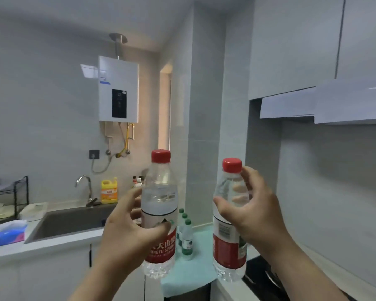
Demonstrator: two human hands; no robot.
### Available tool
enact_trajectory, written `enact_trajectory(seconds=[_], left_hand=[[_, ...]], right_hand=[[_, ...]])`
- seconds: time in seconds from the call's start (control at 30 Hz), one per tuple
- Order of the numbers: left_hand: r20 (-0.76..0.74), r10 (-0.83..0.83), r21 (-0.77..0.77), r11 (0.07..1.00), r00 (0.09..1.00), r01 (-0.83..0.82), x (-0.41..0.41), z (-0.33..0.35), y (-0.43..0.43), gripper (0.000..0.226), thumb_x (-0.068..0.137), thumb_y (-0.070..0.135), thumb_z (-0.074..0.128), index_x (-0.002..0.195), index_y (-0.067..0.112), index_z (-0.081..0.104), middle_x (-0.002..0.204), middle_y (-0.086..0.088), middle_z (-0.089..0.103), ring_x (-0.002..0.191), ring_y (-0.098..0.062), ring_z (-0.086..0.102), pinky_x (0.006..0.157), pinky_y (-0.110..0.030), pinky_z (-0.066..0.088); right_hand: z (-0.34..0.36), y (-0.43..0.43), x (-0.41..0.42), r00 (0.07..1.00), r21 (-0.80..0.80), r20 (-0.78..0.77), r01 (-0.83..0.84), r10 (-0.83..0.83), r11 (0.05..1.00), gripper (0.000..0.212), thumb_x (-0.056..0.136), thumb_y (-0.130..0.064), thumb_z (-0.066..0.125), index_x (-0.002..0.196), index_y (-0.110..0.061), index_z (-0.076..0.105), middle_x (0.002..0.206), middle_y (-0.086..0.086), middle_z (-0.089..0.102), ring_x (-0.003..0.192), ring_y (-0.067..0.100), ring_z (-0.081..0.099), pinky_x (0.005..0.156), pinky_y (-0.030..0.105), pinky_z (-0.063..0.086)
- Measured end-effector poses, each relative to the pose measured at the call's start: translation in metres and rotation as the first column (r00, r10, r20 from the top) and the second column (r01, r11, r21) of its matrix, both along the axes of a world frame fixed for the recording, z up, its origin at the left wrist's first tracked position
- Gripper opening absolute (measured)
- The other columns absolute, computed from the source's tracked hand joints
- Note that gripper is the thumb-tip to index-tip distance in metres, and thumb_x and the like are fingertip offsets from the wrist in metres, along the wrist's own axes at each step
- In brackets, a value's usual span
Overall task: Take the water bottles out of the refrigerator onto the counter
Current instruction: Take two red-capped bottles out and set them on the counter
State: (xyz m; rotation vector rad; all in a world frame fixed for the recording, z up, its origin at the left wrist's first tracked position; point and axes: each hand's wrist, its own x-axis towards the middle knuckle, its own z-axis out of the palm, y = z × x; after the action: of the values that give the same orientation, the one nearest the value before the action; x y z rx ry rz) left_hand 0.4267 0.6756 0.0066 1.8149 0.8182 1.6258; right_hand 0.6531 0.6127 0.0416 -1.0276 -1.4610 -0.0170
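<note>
I hold two clear water bottles with red caps and red labels, both upright in the air above the counter corner. My left hand (128, 231) grips the left bottle (160, 196) around its middle. The right bottle (228, 244) is held near its shoulder by my right hand (250, 205). Behind and below them, three small bottles with green caps (186, 237) stand on a teal mat (193, 272) on the counter. No refrigerator is in view.
A steel sink (70, 222) with a tap (85, 187) and a yellow detergent jug (109, 191) lies to the left. A dish rack (8, 198) and a tissue pack (9, 234) stand further left. A black cooktop (263, 279) is at lower right, under the range hood (326, 105).
</note>
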Motion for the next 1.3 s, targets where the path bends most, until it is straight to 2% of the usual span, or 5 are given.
enact_trajectory(seconds=[0.17, 0.63, 0.83, 1.2, 1.3], left_hand=[[-0.015, -0.082, -0.022, 0.996, 0.996, 0.082, 0.04, -0.02, 0.1, 0.065, 0.051, 0.028, 0.087, 0.102, 0.057, 0.058, 0.097, 0.025, 0.067, 0.086, 0.001, 0.065, 0.06, -0.017, 0.053], [-0.042, -0.09, -0.165, 0.983, 0.995, 0.082, 0.184, -0.079, 0.297, 0.072, 0.052, 0.023, 0.086, 0.117, 0.037, 0.057, 0.102, 0.014, 0.069, 0.086, 0.01, 0.062, 0.057, -0.005, 0.048], [-0.061, -0.015, -0.282, 0.959, 0.998, -0.003, 0.287, -0.115, 0.381, 0.076, 0.044, 0.042, 0.079, 0.116, 0.043, 0.056, 0.098, 0.017, 0.071, 0.088, -0.002, 0.065, 0.074, -0.031, 0.055], [-0.093, 0.258, -0.481, 0.834, 0.962, -0.271, 0.418, -0.231, 0.54, 0.046, 0.059, 0.007, 0.076, 0.083, 0.036, 0.049, 0.07, 0.006, 0.061, 0.063, 0.009, 0.061, 0.038, -0.009, 0.04], [-0.127, 0.287, -0.566, 0.765, 0.949, -0.307, 0.439, -0.26, 0.576, 0.036, 0.057, 0.008, 0.071, 0.085, 0.022, 0.052, 0.075, -0.002, 0.06, 0.054, -0.009, 0.058, 0.037, -0.013, 0.035]], right_hand=[[-0.01, 0.074, 0.043, 0.988, -0.049, 0.014, 0.153, -0.153, 0.987, 0.051, 0.065, -0.028, 0.082, 0.105, -0.046, 0.057, 0.099, -0.024, 0.065, 0.087, -0.002, 0.065, 0.065, 0.007, 0.047], [-0.073, 0.266, 0.172, 0.971, -0.235, -0.036, 0.223, -0.238, 0.946, 0.051, 0.058, -0.046, 0.075, 0.104, -0.053, 0.054, 0.094, -0.023, 0.066, 0.085, 0.0, 0.065, 0.064, 0.012, 0.051], [-0.109, 0.366, 0.265, 0.976, -0.301, -0.047, 0.191, -0.215, 0.934, 0.05, 0.062, -0.042, 0.077, 0.102, -0.058, 0.052, 0.095, -0.025, 0.066, 0.085, -0.005, 0.064, 0.058, 0.008, 0.048], [-0.24, 0.573, 0.365, 0.977, -0.541, -0.081, 0.121, -0.195, 0.832, 0.057, 0.062, -0.036, 0.079, 0.104, -0.051, 0.043, 0.1, -0.02, 0.058, 0.089, -0.009, 0.056, 0.067, 0.018, 0.043], [-0.277, 0.616, 0.368, 0.979, -0.592, -0.077, 0.109, -0.191, 0.798, 0.052, 0.06, -0.039, 0.077, 0.1, -0.046, 0.045, 0.1, -0.017, 0.058, 0.088, -0.002, 0.058, 0.07, 0.022, 0.046]])
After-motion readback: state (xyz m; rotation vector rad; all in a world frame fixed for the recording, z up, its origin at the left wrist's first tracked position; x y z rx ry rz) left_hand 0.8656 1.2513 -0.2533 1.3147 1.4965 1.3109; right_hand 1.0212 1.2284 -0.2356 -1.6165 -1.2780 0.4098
